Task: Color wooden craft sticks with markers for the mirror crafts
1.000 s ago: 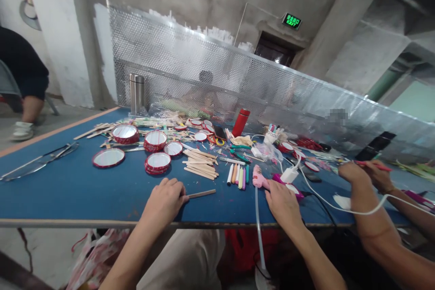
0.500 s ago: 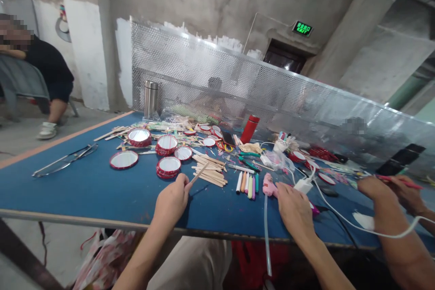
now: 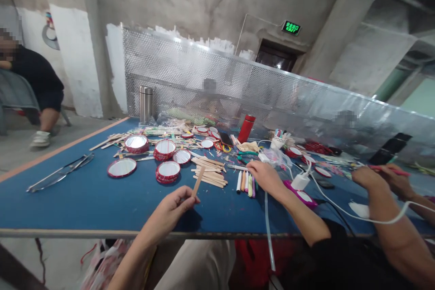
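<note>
My left hand (image 3: 175,206) pinches a wooden craft stick (image 3: 199,180) and holds it tilted up above the table's front part. My right hand (image 3: 267,176) reaches over a row of coloured markers (image 3: 245,183), its fingers closed at the right end of a slim white pen (image 3: 236,167). The thumb is hidden. Below that hand a clear glue stick (image 3: 268,231) hangs over the table edge; the pink glue gun is hidden behind the hand. A pile of loose craft sticks (image 3: 210,173) lies between my hands.
Red-rimmed round discs (image 3: 121,167), some stacked, lie to the left, with metal tongs (image 3: 61,173) farther out. A steel flask (image 3: 146,104) and a red bottle (image 3: 246,128) stand behind. A white charger (image 3: 301,181) with cables lies right, near another person's hands (image 3: 370,179).
My right hand has left the pink glue gun and moved left and away from me to the white pen. My left hand has turned, bringing the craft stick more upright. The view has shifted slightly.
</note>
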`<state>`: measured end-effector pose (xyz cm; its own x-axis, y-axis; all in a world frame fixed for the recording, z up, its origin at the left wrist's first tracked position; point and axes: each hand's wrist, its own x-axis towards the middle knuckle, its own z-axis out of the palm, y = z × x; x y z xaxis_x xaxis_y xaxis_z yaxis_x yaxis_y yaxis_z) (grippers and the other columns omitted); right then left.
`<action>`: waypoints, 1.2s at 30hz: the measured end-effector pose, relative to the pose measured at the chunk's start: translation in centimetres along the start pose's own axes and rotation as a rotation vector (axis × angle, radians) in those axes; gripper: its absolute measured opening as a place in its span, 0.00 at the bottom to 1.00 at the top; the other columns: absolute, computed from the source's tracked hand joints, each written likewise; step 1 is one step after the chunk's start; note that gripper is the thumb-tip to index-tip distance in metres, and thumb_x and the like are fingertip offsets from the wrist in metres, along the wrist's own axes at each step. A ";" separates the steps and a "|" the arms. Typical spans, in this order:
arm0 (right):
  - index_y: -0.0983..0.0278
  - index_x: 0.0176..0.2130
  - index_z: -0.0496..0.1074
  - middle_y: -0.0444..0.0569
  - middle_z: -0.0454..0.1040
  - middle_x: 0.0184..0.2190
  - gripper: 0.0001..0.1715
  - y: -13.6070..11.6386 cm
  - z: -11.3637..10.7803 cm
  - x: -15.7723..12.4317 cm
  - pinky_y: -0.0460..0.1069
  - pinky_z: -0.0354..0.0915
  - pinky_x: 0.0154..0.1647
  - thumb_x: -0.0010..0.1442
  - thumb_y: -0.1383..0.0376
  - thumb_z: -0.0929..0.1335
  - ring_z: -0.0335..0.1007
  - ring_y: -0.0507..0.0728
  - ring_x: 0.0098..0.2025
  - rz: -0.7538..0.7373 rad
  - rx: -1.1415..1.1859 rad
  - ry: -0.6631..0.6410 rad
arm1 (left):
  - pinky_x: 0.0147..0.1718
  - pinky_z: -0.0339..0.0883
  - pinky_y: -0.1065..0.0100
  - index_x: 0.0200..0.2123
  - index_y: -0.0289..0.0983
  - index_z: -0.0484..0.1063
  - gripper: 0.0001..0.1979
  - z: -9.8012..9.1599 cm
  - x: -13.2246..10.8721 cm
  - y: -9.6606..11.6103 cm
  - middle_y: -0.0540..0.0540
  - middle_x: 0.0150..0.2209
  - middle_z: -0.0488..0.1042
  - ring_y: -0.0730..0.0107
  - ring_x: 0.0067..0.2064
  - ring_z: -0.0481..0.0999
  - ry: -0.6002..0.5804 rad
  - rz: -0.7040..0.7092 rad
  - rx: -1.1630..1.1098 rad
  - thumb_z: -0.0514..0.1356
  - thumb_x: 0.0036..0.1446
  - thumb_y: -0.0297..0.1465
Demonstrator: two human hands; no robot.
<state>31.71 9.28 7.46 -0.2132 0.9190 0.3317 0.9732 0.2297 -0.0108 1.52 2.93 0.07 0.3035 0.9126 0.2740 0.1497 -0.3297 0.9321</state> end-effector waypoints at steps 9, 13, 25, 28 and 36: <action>0.61 0.31 0.75 0.42 0.74 0.22 0.14 2.7 0.6 -1.2 0.44 0.55 0.27 0.59 0.69 0.61 0.70 0.52 0.25 0.159 0.082 -0.012 | 0.30 0.58 0.71 0.26 0.37 0.69 0.12 0.9 -0.1 0.2 0.51 0.26 0.70 0.70 0.30 0.67 -0.067 0.004 0.272 0.54 0.56 0.37; 0.61 0.30 0.75 0.43 0.75 0.23 0.14 3.3 1.3 -0.8 0.45 0.55 0.27 0.60 0.67 0.61 0.70 0.53 0.26 0.197 0.121 0.069 | 0.31 0.58 0.72 0.26 0.37 0.69 0.13 1.1 -0.2 0.0 0.50 0.26 0.72 0.70 0.30 0.68 -0.135 0.016 0.354 0.52 0.58 0.36; 0.62 0.32 0.72 0.46 0.76 0.27 0.18 5.3 1.7 -0.3 0.46 0.57 0.29 0.65 0.62 0.58 0.70 0.54 0.30 0.202 0.067 0.314 | 0.31 0.61 0.70 0.24 0.39 0.68 0.15 0.9 0.1 -1.1 0.49 0.26 0.72 0.68 0.30 0.71 -0.060 0.086 0.335 0.52 0.58 0.40; 0.62 0.30 0.71 0.44 0.75 0.27 0.15 5.1 2.0 -1.4 0.45 0.58 0.31 0.64 0.66 0.60 0.70 0.53 0.30 0.036 0.025 0.216 | 0.31 0.62 0.70 0.33 0.39 0.69 0.11 1.0 0.2 -1.4 0.51 0.27 0.74 0.67 0.30 0.72 -0.028 0.003 0.299 0.53 0.56 0.39; 0.64 0.32 0.72 0.49 0.73 0.32 0.12 3.3 3.6 -4.5 0.51 0.56 0.42 0.61 0.75 0.63 0.66 0.57 0.37 -0.269 -0.232 0.047 | 0.34 0.63 0.69 0.37 0.41 0.64 0.09 1.4 0.2 -1.9 0.53 0.27 0.78 0.66 0.31 0.75 -0.068 -0.033 0.292 0.53 0.56 0.39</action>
<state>35.53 7.07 2.52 -0.4653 0.8188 0.3362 0.8776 0.3772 0.2958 2.63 3.41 -1.97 0.3549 0.9089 0.2190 0.4219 -0.3647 0.8300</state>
